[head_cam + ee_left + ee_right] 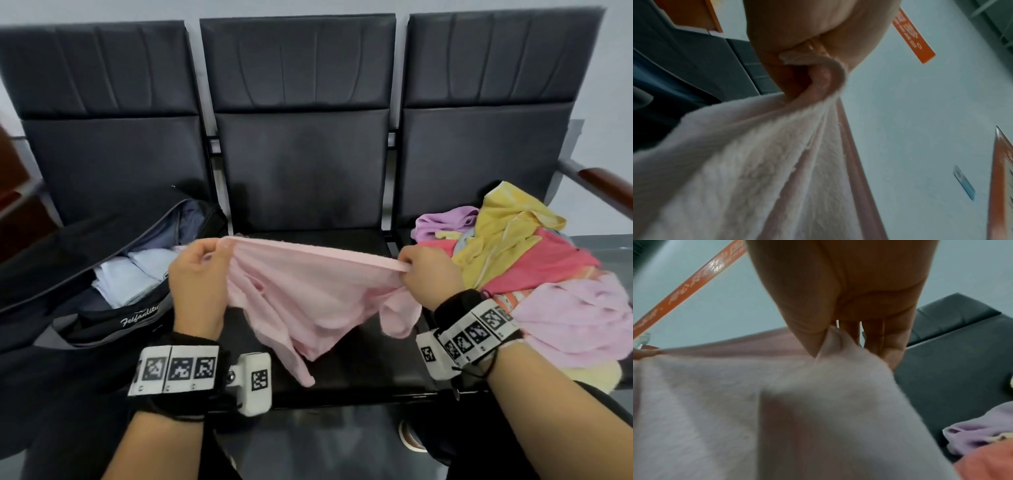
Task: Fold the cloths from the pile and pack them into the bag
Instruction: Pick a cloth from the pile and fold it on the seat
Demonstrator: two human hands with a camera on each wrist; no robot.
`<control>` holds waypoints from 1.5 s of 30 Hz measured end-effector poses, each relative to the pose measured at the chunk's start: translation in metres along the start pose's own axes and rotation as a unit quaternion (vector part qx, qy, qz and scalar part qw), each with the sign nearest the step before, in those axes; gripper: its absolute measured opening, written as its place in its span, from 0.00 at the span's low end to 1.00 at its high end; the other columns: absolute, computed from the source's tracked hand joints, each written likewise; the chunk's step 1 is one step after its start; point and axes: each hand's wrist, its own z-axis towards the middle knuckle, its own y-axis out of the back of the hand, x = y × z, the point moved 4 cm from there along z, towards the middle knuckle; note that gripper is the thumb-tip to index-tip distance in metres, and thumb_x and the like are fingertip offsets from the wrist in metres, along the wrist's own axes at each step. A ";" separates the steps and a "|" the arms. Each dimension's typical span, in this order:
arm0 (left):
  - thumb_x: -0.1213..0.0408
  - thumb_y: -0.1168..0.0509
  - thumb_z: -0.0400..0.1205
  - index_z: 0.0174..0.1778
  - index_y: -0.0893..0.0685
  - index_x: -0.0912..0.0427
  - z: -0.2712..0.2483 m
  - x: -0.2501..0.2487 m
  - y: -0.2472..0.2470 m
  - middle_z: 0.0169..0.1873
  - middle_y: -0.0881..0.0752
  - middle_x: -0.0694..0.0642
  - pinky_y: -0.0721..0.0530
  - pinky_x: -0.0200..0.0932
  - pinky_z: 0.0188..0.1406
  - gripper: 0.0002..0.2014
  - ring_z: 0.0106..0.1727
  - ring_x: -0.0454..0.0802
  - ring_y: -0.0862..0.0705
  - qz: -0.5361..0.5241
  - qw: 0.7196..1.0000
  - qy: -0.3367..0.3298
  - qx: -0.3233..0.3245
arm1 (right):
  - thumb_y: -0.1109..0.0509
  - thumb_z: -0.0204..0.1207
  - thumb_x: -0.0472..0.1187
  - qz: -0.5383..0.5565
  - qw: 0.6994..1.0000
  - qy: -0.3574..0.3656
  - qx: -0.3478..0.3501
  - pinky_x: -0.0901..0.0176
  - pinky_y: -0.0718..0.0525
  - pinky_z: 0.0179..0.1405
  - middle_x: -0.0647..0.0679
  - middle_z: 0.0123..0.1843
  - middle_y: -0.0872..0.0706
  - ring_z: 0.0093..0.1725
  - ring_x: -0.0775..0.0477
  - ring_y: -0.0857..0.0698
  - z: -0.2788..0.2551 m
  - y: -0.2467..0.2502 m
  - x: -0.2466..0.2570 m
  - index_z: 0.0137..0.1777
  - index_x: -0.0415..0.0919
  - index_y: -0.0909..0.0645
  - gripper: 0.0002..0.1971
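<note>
A pale pink cloth [308,291] hangs stretched between my two hands above the middle seat. My left hand [205,260] pinches its left top corner, and the left wrist view shows the pink cloth [756,162] bunched under the curled fingers. My right hand [416,265] pinches the right top corner, where thumb and fingers nip the pink cloth [777,402]. The rest droops in loose folds toward the seat. An open black bag [113,274] lies on the left seat with folded pale blue and white cloths inside. The pile of cloths [524,267] sits on the right seat.
Three black padded seats [301,164] form a row against a pale wall. A wooden armrest [603,185] juts out at the far right. The pile holds yellow, coral, lilac and pink pieces. My dark-trousered legs and a shoe [411,438] show below the seat's front edge.
</note>
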 end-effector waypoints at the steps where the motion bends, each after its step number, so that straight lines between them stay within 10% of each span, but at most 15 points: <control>1: 0.55 0.29 0.80 0.35 0.14 0.46 0.006 0.001 0.008 0.32 0.16 0.43 0.20 0.48 0.45 0.08 0.38 0.42 0.20 -0.010 0.999 0.005 -0.030 | 0.35 0.71 0.34 0.005 1.000 -0.001 -0.008 0.57 0.30 0.29 0.55 0.30 0.22 0.35 0.44 0.20 0.001 0.003 -0.004 0.34 0.51 0.24 0.10; 9: 0.61 0.32 0.85 0.43 0.15 0.58 0.023 0.009 0.032 0.34 0.18 0.47 0.21 0.39 0.42 0.07 0.35 0.38 0.22 -0.005 0.995 0.015 -0.099 | 0.33 0.73 0.32 0.045 0.998 -0.043 0.003 0.56 0.25 0.37 0.48 0.35 0.14 0.41 0.40 0.15 -0.007 -0.003 -0.035 0.38 0.49 0.17 0.10; 12: 0.60 0.32 0.85 0.45 0.15 0.59 0.018 0.008 0.021 0.36 0.17 0.51 0.19 0.51 0.46 0.07 0.41 0.47 0.20 -0.007 0.996 0.033 -0.083 | 0.32 0.78 0.34 0.134 0.991 -0.022 0.008 0.56 0.22 0.37 0.55 0.34 0.15 0.39 0.49 0.16 -0.012 -0.009 -0.030 0.42 0.45 0.12 0.09; 17: 0.59 0.31 0.84 0.36 0.14 0.52 0.007 -0.011 -0.019 0.35 0.16 0.52 0.17 0.50 0.45 0.09 0.40 0.47 0.19 -0.025 0.999 0.032 -0.005 | 0.33 0.81 0.37 0.396 0.918 0.005 -0.003 0.73 0.21 0.35 0.62 0.34 0.11 0.35 0.66 0.17 -0.017 0.010 0.006 0.38 0.56 0.10 0.16; 22: 0.60 0.32 0.84 0.32 0.14 0.52 0.007 -0.004 -0.049 0.28 0.16 0.40 0.24 0.24 0.32 0.13 0.30 0.32 0.22 0.001 0.997 0.021 0.079 | 0.34 0.80 0.35 0.597 0.799 -0.059 0.042 0.54 0.16 0.27 0.46 0.39 0.13 0.34 0.48 0.14 -0.015 0.008 0.019 0.62 0.48 0.16 0.14; 28: 0.78 0.36 0.80 0.68 0.16 0.63 -0.012 0.066 -0.052 0.59 0.13 0.58 0.16 0.42 0.54 0.20 0.59 0.53 0.14 0.065 0.961 0.189 0.194 | 0.40 0.85 0.30 0.627 0.755 -0.168 0.089 0.55 0.16 0.24 0.36 0.41 0.19 0.27 0.44 0.15 -0.034 -0.027 0.013 0.48 0.38 0.18 0.09; 36: 0.69 0.26 0.75 0.49 0.13 0.52 -0.021 0.059 -0.045 0.40 0.06 0.52 0.12 0.45 0.42 0.09 0.46 0.52 0.08 0.074 0.966 0.158 0.193 | 0.38 0.78 0.34 0.563 0.783 0.002 0.263 0.53 0.15 0.40 0.36 0.50 0.09 0.54 0.36 0.09 -0.047 -0.023 0.054 0.58 0.39 0.19 0.11; 41: 0.58 0.28 0.73 0.39 0.08 0.47 -0.044 0.021 -0.060 0.39 0.07 0.48 0.15 0.30 0.36 0.03 0.42 0.43 0.08 0.063 0.955 0.087 0.277 | 0.29 0.76 0.40 0.393 0.879 0.177 0.204 0.65 0.20 0.38 0.49 0.36 0.10 0.37 0.52 0.12 -0.057 -0.014 0.088 0.43 0.50 0.15 0.04; 45: 0.67 0.29 0.80 0.42 0.06 0.49 -0.059 -0.001 -0.069 0.42 0.07 0.45 0.15 0.32 0.45 0.09 0.47 0.40 0.10 0.079 0.935 0.022 0.344 | 0.22 0.73 0.47 0.312 0.916 0.226 0.113 0.64 0.22 0.57 0.59 0.53 0.19 0.56 0.57 0.18 -0.057 -0.014 0.102 0.41 0.53 0.11 0.01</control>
